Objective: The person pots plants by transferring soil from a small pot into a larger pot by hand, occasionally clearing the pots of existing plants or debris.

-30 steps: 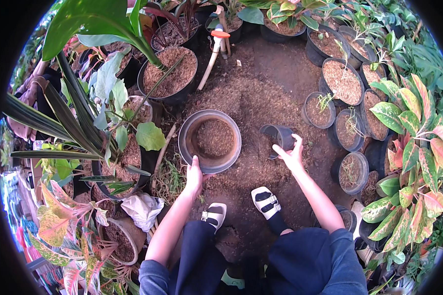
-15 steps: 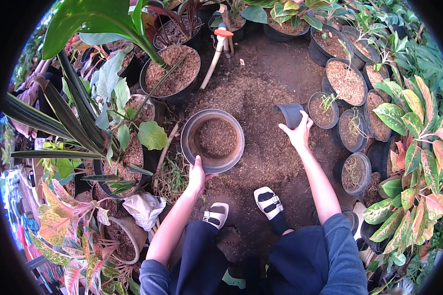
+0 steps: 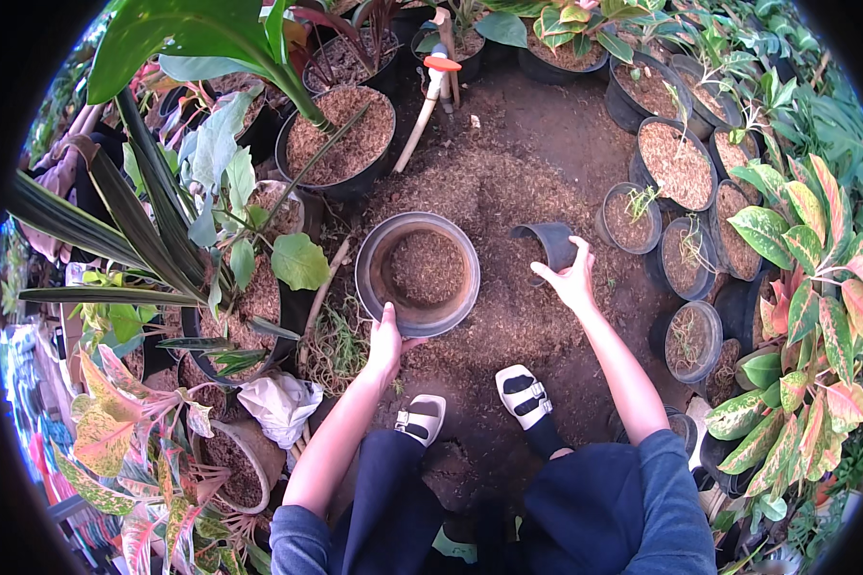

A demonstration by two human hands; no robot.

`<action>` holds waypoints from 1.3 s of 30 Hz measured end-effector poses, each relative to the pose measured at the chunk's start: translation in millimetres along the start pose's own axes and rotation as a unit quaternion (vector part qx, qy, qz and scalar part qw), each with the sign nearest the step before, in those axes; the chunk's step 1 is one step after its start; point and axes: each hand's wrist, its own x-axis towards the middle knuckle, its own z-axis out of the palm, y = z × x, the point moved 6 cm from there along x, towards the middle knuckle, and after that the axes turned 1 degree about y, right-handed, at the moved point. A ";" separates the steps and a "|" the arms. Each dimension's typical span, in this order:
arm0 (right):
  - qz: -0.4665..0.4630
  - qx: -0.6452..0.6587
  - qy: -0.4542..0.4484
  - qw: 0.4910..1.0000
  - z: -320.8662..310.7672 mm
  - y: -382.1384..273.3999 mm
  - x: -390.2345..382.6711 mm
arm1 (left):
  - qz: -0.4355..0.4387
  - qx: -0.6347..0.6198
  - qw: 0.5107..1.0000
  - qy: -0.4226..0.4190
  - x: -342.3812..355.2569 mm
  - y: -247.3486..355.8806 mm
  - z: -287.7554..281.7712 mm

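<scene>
My left hand (image 3: 387, 347) grips the near rim of a wide dark plastic pot (image 3: 366, 273), thumb over the edge and fingers underneath. Brown, crumbly potting mix (image 3: 426, 268) shows in the bottom of that pot. To its right, my right hand (image 3: 575, 280) holds a small black plant pot (image 3: 554, 244) by its base, between thumb and fingers. The small pot is tipped on its side, mouth toward the left, just over a spread of loose brown mix (image 3: 513, 316) on the ground. The inside of the small pot can hardly be seen.
Small pots with thin seedlings (image 3: 631, 218) line the right side, beside colourful leafy plants (image 3: 805, 287). A large potted plant (image 3: 340, 144) stands at the far left. Beyond the mix is a pipe with a red-handled tap (image 3: 441, 64). A white plastic bag (image 3: 280, 410) lies at left.
My right hand has moved a little left and nearer with the small black pot, closer to the wide pot. My left hand and the wide pot have barely moved.
</scene>
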 end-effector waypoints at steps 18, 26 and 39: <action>-0.012 0.037 0.104 0.994 -46.4 -36.6 22.6 | -0.002 -0.013 1.000 0.006 -4.8 3.7 2.0; 0.013 0.017 -0.008 1.000 -5.9 -32.8 11.1 | 0.003 -0.005 1.000 0.007 -3.1 3.0 0.4; -0.029 0.034 -0.043 0.998 14.5 -3.8 7.0 | 0.000 0.006 1.000 0.016 -3.9 2.2 3.9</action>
